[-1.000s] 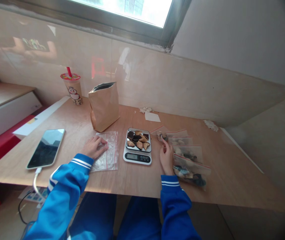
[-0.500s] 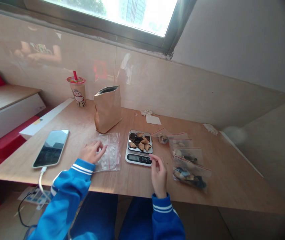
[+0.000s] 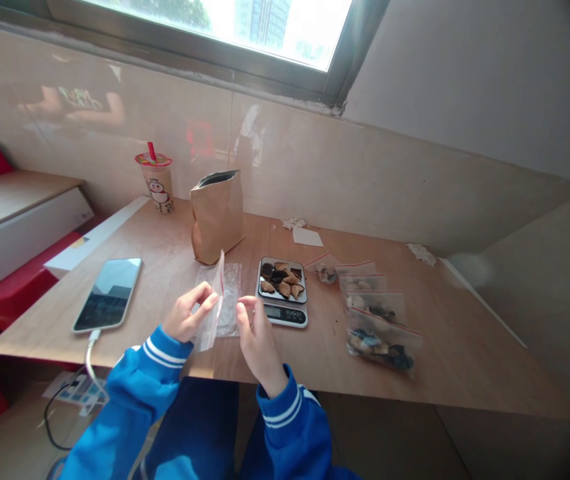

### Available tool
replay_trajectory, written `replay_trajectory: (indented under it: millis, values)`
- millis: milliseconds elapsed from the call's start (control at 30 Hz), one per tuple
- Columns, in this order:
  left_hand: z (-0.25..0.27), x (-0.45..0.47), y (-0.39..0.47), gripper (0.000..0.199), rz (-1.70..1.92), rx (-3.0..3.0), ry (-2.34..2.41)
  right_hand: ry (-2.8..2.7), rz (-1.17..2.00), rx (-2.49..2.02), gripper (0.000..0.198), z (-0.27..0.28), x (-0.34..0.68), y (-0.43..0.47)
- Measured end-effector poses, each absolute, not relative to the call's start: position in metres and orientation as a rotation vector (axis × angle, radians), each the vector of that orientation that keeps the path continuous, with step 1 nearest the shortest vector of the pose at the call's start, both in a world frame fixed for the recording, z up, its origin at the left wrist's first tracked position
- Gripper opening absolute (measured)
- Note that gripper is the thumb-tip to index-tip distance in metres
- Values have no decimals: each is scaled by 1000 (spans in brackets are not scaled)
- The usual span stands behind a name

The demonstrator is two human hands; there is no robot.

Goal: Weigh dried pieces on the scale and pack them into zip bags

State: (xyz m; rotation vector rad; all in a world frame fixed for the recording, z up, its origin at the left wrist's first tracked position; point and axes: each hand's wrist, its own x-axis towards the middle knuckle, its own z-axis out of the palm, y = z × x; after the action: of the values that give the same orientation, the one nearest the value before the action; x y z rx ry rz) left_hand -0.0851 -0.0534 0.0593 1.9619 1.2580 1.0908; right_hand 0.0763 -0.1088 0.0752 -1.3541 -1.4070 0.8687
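My left hand (image 3: pixel 189 312) pinches a clear zip bag (image 3: pixel 211 319) with a red seal line, lifted and tilted above the table. Under it lie more clear zip bags (image 3: pixel 229 293), flat on the wood. My right hand (image 3: pixel 259 340) is just right of the lifted bag, thumb and fingers curled close together; whether anything is between them I cannot make out. Behind that hand stands a small digital scale (image 3: pixel 299 316), its left corner partly covered by the fingers. Several brown and dark shell-like pieces (image 3: pixel 283 280) rest on its plate.
Filled zip bags (image 3: pixel 382 347) overlap to the right of the scale. An upright brown paper bag (image 3: pixel 219 217) and a drink cup (image 3: pixel 159 187) with a straw stand at the back. A phone (image 3: pixel 108 295) with a charging cable lies on the left. A paper slip (image 3: pixel 307 237) lies near the wall.
My left hand has picked up a zip bag from the flat ones. My right hand has moved left, from the scale's front right corner to beside that bag.
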Motion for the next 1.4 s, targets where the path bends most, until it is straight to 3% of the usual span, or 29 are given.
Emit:
replay_trajectory:
  millis: [167, 567, 767, 900, 1033, 1200, 1400]
  values:
    - [68, -59, -71, 33, 1205, 1909, 1027, -1423, 1074, -1243, 25, 91, 79, -96]
    - [61, -53, -52, 35, 1771, 1578, 1209, -1129, 1041, -1290, 43, 72, 146, -89]
    - [68, -48, -18, 31, 2011, 1597, 1406, -1264, 510, -1435, 34, 57, 185, -89]
    - [54, -31, 3, 30, 1882, 1704, 1480, -1352, 237, -1505, 36, 52, 212, -83]
    - [33, -18, 6, 26, 1787, 1772, 1460, -1540, 135, -1545, 44, 47, 210, -58]
    - [23, -23, 7, 27, 1806, 1764, 1542, -1690, 55, -1677, 69, 23, 190, -23]
    - [23, -24, 10, 26, 1780, 1796, 1548, -1771, 25, -1665, 54, 2, 197, -20]
